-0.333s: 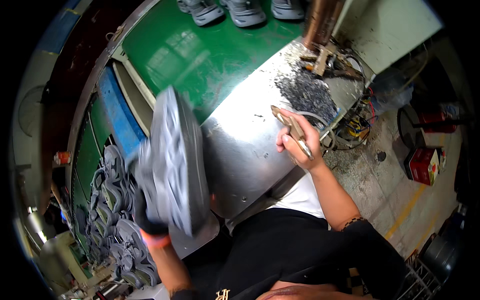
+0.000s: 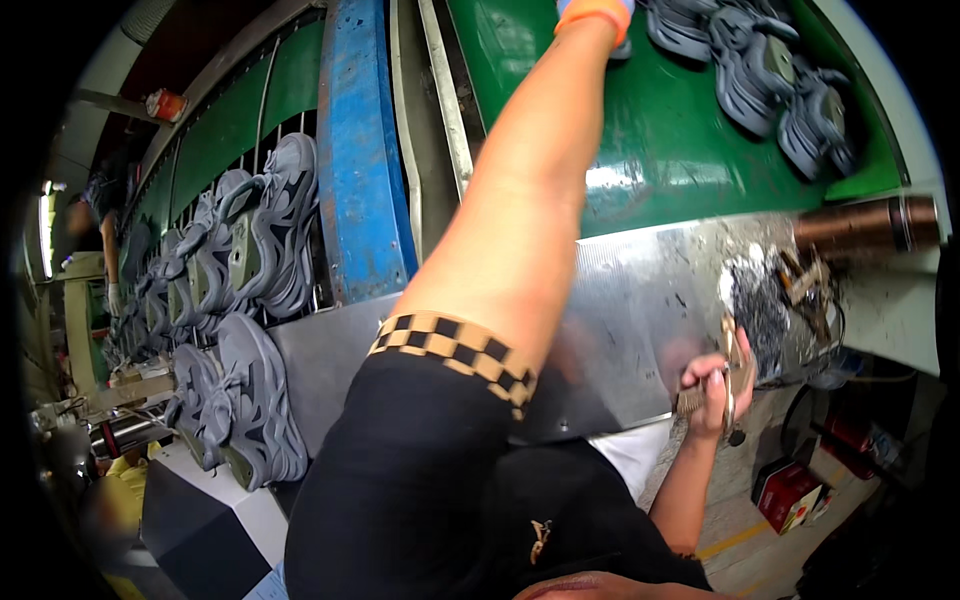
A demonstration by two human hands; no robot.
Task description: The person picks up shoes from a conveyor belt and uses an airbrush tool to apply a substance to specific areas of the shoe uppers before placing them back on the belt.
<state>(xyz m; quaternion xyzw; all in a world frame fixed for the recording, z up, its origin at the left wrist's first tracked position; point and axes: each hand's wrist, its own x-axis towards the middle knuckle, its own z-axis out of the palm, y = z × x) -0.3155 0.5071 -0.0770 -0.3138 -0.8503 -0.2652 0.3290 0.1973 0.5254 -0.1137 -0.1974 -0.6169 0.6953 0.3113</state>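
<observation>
Head view — likely handling shoes (image 2: 748, 88) between 1 and 2 o'clock, can't tell out-of-frame left hand's grip; clutching tool (image 2: 739, 378) in right hand (image 2: 716, 387) at 4 — next needs clear reach.

Shoes (image 2: 250, 395) are grey, the surface (image 2: 665, 150) green, the beam (image 2: 362, 150) blue, the sleeve hem (image 2: 452, 350) black-and-tan checked.

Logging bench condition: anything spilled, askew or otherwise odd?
Yes: a ragged, dark residue patch on the silvery metal benchtop, just beyond the right hand and near the shiny brown cylinder. Odd because much of the surrounding metal is cleaner; can't tell what it is.
</observation>
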